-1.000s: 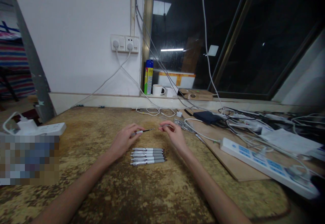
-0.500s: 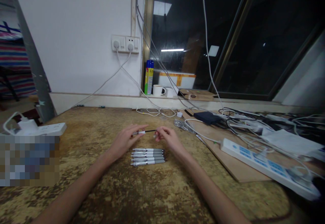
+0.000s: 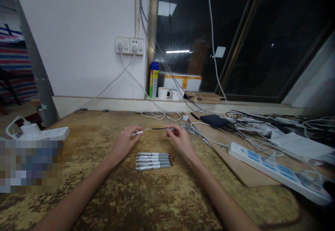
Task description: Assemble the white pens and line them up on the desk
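Note:
My left hand (image 3: 127, 141) pinches a white pen barrel (image 3: 138, 132) between thumb and fingers, its end pointing right. Opposite it, my right hand (image 3: 179, 137) is closed on a thin dark pen refill (image 3: 157, 129), whose clear-looking tip points left toward the barrel. A small gap separates refill and barrel. Something greyish also shows at the right fingertips, too small to make out. Several white-and-grey pens (image 3: 153, 161) lie side by side on the worn wooden table (image 3: 146, 199), just below both hands.
On the right, a power strip (image 3: 277, 173) and tangled cables rest on a brown board (image 3: 243, 175). Beyond my right hand lies a clear plastic bag (image 3: 188, 129). Another power strip (image 3: 54, 133) stands at left. A mug (image 3: 163, 93) and spray cans (image 3: 153, 80) are on the windowsill.
The refill has come out of the barrel as my hands moved apart. My right hand shifted slightly up and right, my left a little left. The row of pens stayed put.

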`<state>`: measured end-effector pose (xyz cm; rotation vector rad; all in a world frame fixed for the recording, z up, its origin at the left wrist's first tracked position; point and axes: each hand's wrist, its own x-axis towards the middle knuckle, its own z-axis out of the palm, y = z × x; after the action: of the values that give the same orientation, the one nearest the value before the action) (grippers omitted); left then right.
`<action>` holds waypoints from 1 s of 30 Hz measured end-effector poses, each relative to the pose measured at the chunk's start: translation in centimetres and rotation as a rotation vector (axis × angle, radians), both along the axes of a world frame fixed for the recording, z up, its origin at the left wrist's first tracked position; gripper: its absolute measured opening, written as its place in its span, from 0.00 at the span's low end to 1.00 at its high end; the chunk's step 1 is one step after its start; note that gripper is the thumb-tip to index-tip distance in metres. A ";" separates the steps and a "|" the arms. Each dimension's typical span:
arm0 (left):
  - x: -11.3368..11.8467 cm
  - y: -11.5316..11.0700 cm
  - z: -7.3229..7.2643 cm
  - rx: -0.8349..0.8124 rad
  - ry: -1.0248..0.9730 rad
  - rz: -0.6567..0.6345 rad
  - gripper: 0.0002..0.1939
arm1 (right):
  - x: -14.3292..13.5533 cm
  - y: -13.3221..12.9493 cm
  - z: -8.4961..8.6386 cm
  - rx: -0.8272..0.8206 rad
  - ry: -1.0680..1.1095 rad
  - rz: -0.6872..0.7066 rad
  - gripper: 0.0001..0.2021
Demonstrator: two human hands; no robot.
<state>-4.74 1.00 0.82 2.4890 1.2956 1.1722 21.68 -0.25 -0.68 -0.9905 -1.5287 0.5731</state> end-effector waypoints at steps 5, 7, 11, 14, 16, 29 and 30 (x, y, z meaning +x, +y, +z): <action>0.1 0.4 -0.6 -0.004 0.014 -0.018 0.13 | -0.1 -0.3 0.4 0.058 -0.009 0.021 0.12; 0.2 0.5 -0.8 0.003 0.017 -0.016 0.13 | -0.2 -0.5 0.5 0.065 -0.011 0.024 0.12; 0.2 0.4 -0.7 0.019 0.034 -0.010 0.15 | -0.3 -0.6 0.7 0.068 -0.003 0.024 0.12; 0.2 0.3 -0.6 0.022 0.053 -0.014 0.14 | -0.4 -0.7 0.9 0.058 0.010 0.024 0.14; 0.2 0.3 -0.6 0.021 0.064 -0.008 0.14 | -0.5 -0.9 1.1 0.039 0.021 0.037 0.15; 0.4 -0.2 0.3 0.014 0.092 -0.084 0.13 | -0.5 -0.9 1.3 -0.098 0.122 0.087 0.29; 0.4 -0.3 0.4 0.008 0.093 -0.092 0.13 | -0.5 -0.9 1.3 -0.101 0.121 0.086 0.29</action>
<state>-4.33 0.66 1.22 2.6073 1.1848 1.0551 21.21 -1.12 0.59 -0.9525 -1.4510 0.7643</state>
